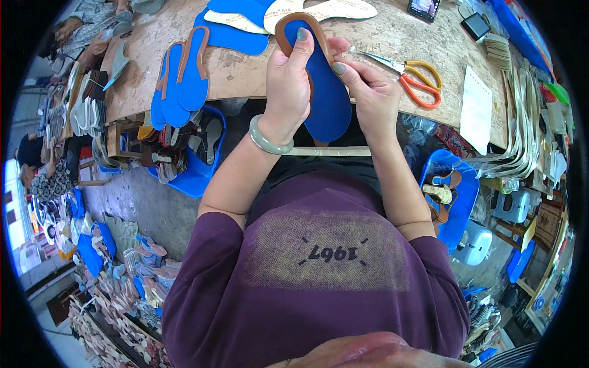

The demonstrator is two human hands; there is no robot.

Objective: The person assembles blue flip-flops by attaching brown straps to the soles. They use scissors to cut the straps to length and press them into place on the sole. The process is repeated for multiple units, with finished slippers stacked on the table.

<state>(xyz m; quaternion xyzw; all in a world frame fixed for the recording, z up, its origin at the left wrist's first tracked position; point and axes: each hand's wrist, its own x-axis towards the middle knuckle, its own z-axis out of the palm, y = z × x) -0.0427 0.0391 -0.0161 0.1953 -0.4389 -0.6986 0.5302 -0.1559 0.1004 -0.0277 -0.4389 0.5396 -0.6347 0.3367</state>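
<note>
A blue shoe insole (329,107) with brown edging around its toe end is held up over the table's front edge. My left hand (289,86) is closed around its left side, thumb on the blue face; a pale bangle circles that wrist. My right hand (370,92) pinches at the insole's right edge beside the brown strip, thumb and fingers together. Just right of it lie scissors (423,84) with one orange and one yellow handle, blades parted. Several blue insoles with brown edging (194,86) overlap on the left, near plain blue insoles (238,42) and cream ones (348,10).
A phone (424,8), a small black box (475,26) and a white paper sheet (477,110) lie on the wooden table (239,76). Blue bins of shoe parts stand below at left (191,180) and right (469,187). Other people work at the far left.
</note>
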